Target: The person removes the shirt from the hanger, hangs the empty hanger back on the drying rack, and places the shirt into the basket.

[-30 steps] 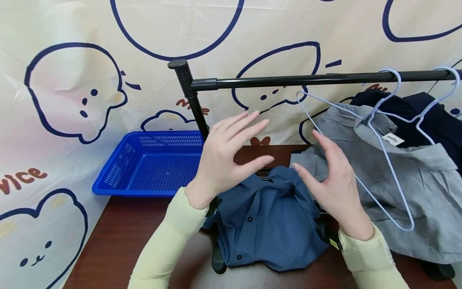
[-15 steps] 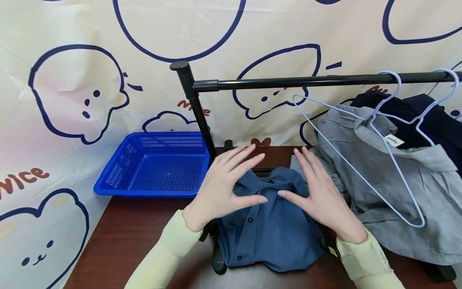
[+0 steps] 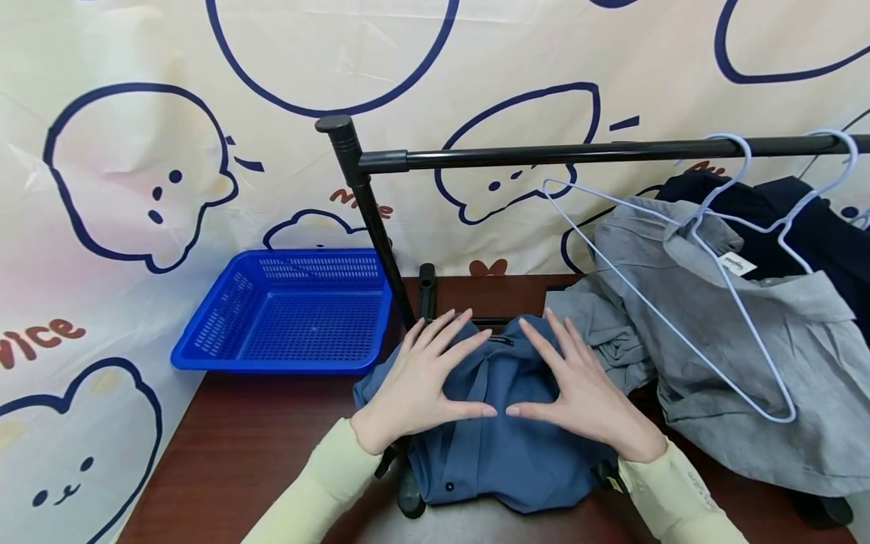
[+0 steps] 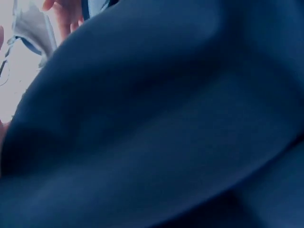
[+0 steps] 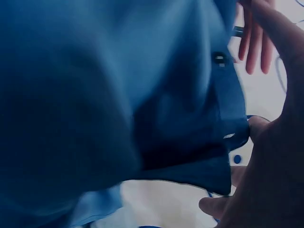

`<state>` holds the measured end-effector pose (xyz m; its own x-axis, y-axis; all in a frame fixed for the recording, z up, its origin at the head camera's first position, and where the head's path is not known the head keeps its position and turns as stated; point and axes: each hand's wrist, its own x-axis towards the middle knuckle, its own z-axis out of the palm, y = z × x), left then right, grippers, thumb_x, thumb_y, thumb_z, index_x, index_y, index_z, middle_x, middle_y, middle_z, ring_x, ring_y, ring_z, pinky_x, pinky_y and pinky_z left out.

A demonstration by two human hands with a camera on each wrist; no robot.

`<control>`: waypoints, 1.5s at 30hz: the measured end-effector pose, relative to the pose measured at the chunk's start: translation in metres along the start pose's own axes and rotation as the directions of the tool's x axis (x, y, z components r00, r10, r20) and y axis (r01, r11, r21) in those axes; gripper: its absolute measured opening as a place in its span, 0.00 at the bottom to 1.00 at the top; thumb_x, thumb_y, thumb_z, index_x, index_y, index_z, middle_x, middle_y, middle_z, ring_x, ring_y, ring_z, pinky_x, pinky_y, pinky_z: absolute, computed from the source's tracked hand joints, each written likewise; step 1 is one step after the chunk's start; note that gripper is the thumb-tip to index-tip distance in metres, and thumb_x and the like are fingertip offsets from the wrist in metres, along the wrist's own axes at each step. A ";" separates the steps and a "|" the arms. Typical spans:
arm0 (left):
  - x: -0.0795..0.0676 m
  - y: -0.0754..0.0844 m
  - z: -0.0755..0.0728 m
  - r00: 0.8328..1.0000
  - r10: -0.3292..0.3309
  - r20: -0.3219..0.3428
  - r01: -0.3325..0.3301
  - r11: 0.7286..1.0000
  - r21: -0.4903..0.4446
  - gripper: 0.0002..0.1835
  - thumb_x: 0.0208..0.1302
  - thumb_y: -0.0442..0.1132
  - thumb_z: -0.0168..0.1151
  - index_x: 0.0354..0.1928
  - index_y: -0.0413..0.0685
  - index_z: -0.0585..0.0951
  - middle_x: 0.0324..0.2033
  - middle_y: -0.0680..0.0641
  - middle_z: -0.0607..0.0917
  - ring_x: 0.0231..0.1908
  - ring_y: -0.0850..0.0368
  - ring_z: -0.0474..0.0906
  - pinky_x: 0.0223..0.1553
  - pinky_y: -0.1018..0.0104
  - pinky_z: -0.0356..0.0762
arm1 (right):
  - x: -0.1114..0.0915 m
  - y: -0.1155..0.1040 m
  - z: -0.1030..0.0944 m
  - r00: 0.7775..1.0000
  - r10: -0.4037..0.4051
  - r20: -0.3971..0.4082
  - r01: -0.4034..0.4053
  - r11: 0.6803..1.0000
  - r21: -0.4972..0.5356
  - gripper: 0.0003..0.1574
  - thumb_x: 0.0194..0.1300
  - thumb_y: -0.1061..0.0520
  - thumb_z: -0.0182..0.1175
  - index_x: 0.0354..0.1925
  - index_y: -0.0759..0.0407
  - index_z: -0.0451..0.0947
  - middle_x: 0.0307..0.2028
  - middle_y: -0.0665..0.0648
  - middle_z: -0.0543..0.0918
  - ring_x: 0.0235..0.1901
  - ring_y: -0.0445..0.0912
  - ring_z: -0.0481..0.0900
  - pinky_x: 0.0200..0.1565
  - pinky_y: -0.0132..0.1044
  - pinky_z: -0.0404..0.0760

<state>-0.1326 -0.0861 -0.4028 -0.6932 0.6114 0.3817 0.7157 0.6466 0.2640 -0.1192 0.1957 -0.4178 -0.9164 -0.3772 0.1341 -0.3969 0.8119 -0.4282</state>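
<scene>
A dark blue button-front shirt (image 3: 496, 468) lies bunched below the rack, its collar toward the back. Over its left side my left hand (image 3: 424, 381) spreads its fingers, palm down. My right hand (image 3: 581, 385) mirrors it on the right, the two thumb tips close together above the button placket. In the left wrist view, blue cloth (image 4: 152, 114) fills most of the picture. The right wrist view shows the shirt front with a button (image 5: 220, 59), a thumb and fingers of one hand beside its edge, and fingers of the other hand (image 5: 254, 42) beyond.
A black garment rack bar (image 3: 544, 156) crosses the back, carrying two pale lilac hangers, the nearer hanger (image 3: 698, 219) tilted. Grey garments (image 3: 754, 370) and dark navy clothes (image 3: 693, 189) lie at right. A blue plastic basket (image 3: 279, 364) sits at left on the brown table (image 3: 251, 438).
Both hands have lowered from in front of the rack onto the shirt and moved closer together. The tilted hanger has swung a little, its left end shifting left.
</scene>
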 end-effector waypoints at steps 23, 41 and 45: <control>-0.031 -0.006 0.022 0.837 -0.245 0.489 0.243 0.968 0.069 0.73 0.28 0.67 0.85 0.81 0.72 0.53 0.80 0.44 0.41 0.74 0.26 0.41 0.47 0.16 0.64 | 0.010 0.014 0.061 0.979 0.042 0.201 -0.055 0.997 0.059 0.84 0.28 0.10 0.68 0.81 0.28 0.47 0.81 0.60 0.37 0.74 0.75 0.33 0.53 0.86 0.52; -0.028 -0.014 0.046 0.898 -0.208 0.388 0.168 0.977 0.134 0.45 0.48 0.49 0.84 0.71 0.69 0.74 0.72 0.40 0.66 0.62 0.30 0.63 0.34 0.39 0.82 | 0.020 0.020 0.069 0.978 0.034 0.204 -0.011 0.994 -0.113 0.53 0.52 0.21 0.67 0.71 0.38 0.73 0.74 0.64 0.62 0.63 0.80 0.63 0.48 0.76 0.70; -0.028 -0.018 0.047 0.912 -0.176 0.369 0.135 0.982 0.135 0.41 0.52 0.45 0.83 0.70 0.68 0.76 0.69 0.40 0.70 0.59 0.34 0.66 0.34 0.44 0.83 | 0.019 0.019 0.070 0.983 0.002 0.186 0.019 0.994 -0.111 0.45 0.58 0.29 0.70 0.69 0.43 0.76 0.72 0.64 0.65 0.62 0.77 0.66 0.50 0.72 0.72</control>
<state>-0.1303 -0.0930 -0.4598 -0.7903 0.6122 -0.0255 0.5972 0.7789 0.1912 -0.1404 0.1729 -0.4862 -0.8915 -0.4516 -0.0355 -0.4173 0.8493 -0.3233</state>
